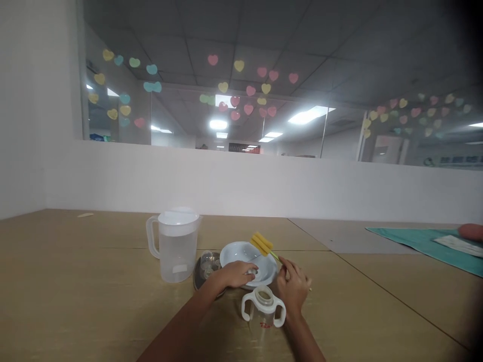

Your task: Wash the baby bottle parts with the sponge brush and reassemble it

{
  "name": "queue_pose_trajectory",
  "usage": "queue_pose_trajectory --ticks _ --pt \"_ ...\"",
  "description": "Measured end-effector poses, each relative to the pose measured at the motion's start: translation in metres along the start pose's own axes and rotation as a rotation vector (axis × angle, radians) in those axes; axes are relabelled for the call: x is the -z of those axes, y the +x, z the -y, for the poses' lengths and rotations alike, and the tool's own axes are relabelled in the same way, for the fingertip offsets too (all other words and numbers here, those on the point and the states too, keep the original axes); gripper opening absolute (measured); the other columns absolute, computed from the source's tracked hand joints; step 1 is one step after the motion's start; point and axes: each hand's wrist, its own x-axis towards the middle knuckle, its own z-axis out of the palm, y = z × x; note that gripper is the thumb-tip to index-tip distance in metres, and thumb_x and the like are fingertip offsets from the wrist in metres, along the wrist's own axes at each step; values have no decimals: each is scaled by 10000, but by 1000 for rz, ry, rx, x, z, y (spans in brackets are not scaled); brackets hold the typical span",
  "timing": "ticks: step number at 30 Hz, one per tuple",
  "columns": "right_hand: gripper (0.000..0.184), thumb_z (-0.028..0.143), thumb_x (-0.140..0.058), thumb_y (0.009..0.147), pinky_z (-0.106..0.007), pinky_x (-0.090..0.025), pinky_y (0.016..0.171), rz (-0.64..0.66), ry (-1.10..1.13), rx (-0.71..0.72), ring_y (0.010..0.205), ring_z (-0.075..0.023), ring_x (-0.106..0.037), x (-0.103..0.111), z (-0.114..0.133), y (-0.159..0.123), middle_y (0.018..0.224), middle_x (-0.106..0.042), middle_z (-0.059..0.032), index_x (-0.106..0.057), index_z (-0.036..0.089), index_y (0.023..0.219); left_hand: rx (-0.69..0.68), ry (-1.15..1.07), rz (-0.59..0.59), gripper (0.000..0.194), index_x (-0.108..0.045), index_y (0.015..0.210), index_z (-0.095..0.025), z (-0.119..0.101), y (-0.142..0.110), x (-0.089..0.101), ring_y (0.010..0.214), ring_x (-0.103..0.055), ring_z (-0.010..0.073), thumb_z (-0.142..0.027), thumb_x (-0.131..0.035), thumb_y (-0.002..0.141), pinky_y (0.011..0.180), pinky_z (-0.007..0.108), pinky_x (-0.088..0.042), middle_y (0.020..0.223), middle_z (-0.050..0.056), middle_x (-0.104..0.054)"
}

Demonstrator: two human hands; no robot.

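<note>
1. Right hand (293, 289) closed round the green handle of a yellow sponge brush (261, 244), its head over the far rim of a white bowl (229, 251).
2. Left hand (238, 274), apart from the right, dips into the bowl; can't tell from here whether it grips anything.
3. Two-handled bottle (263, 310) stands uncapped on the counter (113, 296), between the forearms.
4. Lidded jug (178, 251) left of bowl.

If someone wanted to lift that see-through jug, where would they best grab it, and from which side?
Probably by the handle, coming from the left with the fingers through its loop. The jug stands upright, with that tall loop sticking out to the left and the spout facing right. A metal dish sits close on the right.
</note>
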Motion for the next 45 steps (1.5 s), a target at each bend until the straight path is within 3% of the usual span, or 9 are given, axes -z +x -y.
queue_pose_trajectory --ticks 4,8,15,19,22,26,31,38,45 --pt "347 241 -356 795 -312 -267 731 11 11 -4 788 -200 -564 0 0 -1 846 -685 -76 -683 171 888 43 -90 4 343 -569 1146 -237 9 3 -5 1079 -549 222 -311 -433 840 886 301 -407 1158 50 -619" --pt "340 237 -361 786 -314 -270 724 37 15 -19 788 -203 -566 1 -1 -1 849 -685 -75 -680 175 886 136 -132 -17 352 -570 1110 -180 8 4 -5 902 -600 217 -307 -480 794 773 293 -435 983 70 -666" --pt "319 233 -373 735 -326 -276 725 60 22 -95 753 -210 -569 1 -1 0 801 -688 -64 -684 184 790 167 -241 -105 335 -541 1098 -162 7 5 -3 773 -569 157 -254 -523 776 705 244 -430 832 13 -629" --pt "310 233 -381 730 -320 -283 726 55 73 -102 734 -200 -574 1 -2 1 794 -691 -61 -682 178 773 181 -358 -269 363 -418 1230 -133 1 6 11 850 -559 143 -258 -331 900 746 233 -436 945 58 -597" --pt "299 208 -396 734 -300 -289 714 75 124 -3 757 -184 -585 1 -3 0 796 -692 -48 -686 181 801 193 -470 -379 403 -304 1306 -128 -2 3 29 923 -557 127 -272 -218 940 781 215 -440 1023 82 -565" --pt "286 156 -416 705 -296 -284 711 90 87 86 738 -170 -582 2 -2 -1 763 -687 -38 -689 185 782 183 -356 -480 412 -304 1319 -155 7 -16 57 899 -558 134 -257 -312 920 811 250 -436 995 64 -575" --pt "284 161 -414 710 -295 -280 726 48 53 55 740 -165 -576 2 -1 0 765 -687 -32 -686 183 791 314 226 -300 384 -460 1224 -178 24 -42 76 1130 -451 213 -140 -389 848 943 328 -343 1129 100 -570" --pt "291 169 -413 716 -294 -278 702 18 12 69 716 -169 -585 1 -2 0 754 -694 -27 -694 179 791 459 209 -6 463 -545 1094 -236 45 -41 58 846 -601 185 -120 -623 652 695 239 -433 909 18 -653" --pt "307 180 -399 735 -305 -282 730 52 15 42 749 -185 -566 -2 -4 -2 781 -687 -54 -695 170 817 476 170 9 418 -552 1085 -178 42 -45 64 918 -591 212 -129 -598 673 743 267 -438 1020 76 -645"
